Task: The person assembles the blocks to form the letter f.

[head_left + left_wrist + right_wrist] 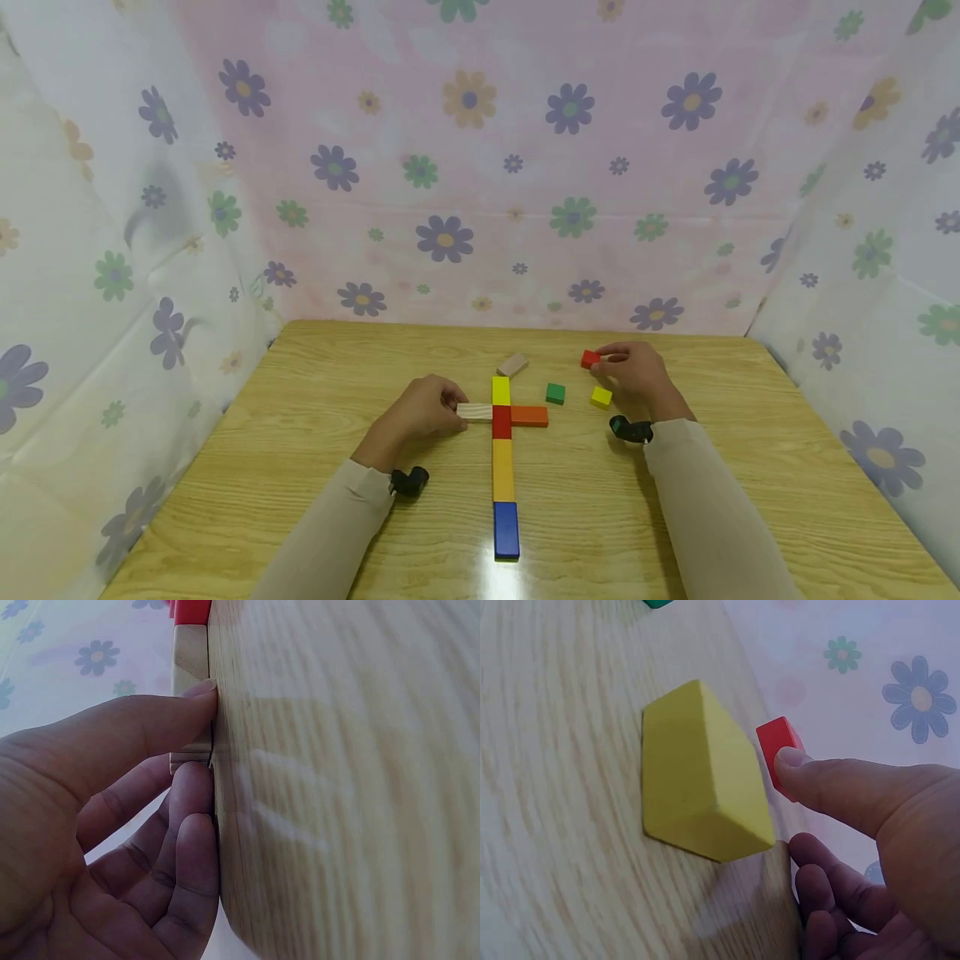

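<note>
My left hand [457,409] pinches the end of a pale plain wooden block [474,411] that lies flat on the table, its other end against the red block [501,422] of a cross of coloured blocks. In the left wrist view the thumb and fingers of the left hand [206,727] close on that plain block [191,664]. My right hand [611,357] pinches a small red cube [590,358] at the far right of the blocks. The right wrist view shows the thumb [810,780] on the red cube [775,741], behind a yellow cube [701,776].
The cross runs from a yellow block [501,390] through red and a long orange-yellow block [502,469] to a blue block [506,529], with an orange block [529,416] as its right arm. A green cube [555,393], the yellow cube [601,397] and another plain block [512,364] lie loose. Flowered cloth walls surround the wooden table [300,433].
</note>
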Available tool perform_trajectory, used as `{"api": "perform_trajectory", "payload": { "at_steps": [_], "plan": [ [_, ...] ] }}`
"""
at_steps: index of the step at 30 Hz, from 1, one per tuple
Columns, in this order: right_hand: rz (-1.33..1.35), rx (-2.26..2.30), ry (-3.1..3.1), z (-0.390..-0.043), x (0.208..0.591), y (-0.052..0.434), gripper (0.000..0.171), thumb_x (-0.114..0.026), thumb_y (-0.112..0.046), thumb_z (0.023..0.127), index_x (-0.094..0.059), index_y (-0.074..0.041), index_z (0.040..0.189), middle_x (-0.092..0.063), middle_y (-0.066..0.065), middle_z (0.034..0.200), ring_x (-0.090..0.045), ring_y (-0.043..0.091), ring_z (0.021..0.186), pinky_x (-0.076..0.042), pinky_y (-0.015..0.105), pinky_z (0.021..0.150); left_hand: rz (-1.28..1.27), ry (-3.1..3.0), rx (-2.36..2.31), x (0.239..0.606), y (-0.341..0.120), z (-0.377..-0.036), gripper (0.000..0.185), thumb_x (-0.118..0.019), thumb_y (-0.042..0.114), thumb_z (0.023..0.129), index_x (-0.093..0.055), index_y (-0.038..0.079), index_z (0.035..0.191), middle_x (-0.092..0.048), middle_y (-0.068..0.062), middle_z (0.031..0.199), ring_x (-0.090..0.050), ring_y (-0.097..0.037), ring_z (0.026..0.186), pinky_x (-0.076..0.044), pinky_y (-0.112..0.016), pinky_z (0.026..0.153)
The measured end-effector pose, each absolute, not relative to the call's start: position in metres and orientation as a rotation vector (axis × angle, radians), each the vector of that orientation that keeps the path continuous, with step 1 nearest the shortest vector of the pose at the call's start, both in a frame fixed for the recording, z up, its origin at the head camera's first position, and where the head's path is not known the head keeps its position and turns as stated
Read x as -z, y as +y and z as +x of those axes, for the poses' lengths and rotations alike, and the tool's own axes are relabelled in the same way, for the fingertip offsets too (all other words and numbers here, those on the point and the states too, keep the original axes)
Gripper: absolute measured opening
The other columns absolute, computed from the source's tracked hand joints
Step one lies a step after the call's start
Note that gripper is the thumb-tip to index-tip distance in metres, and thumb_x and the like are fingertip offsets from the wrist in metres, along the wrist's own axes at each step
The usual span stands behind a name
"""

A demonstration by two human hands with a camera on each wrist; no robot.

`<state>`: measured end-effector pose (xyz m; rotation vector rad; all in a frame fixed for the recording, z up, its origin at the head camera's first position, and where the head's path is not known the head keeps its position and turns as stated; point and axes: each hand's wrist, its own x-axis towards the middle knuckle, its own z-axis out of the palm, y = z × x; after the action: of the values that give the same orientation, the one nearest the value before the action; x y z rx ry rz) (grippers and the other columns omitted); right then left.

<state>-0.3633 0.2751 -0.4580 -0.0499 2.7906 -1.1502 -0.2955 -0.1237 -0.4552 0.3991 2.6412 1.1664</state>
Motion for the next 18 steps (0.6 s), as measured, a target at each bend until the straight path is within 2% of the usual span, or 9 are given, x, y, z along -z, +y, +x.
{"api": "perform_trajectory", "payload": {
  "at_steps": [18],
  "plan": [
    [-0.066,1.154,2.807,-0.3633,0.4543,0.2704,0.046,-0.07,-0.036,0.1,-0.065,-0.013,0.14,-0.061,0.024,0.141,-0.055,0.046,0.13,-0.044,0.062,0.108,0.376,2.641,-1.146,0.4557,-0.124,-0.2968,0.031,-0.09,0.015,0.08,-0.077,0.013,0.108,-0.065,-0.001,0.087,-0.058,-0.019,0.08,-0.051,-0.031,0.074]
  ]
}}
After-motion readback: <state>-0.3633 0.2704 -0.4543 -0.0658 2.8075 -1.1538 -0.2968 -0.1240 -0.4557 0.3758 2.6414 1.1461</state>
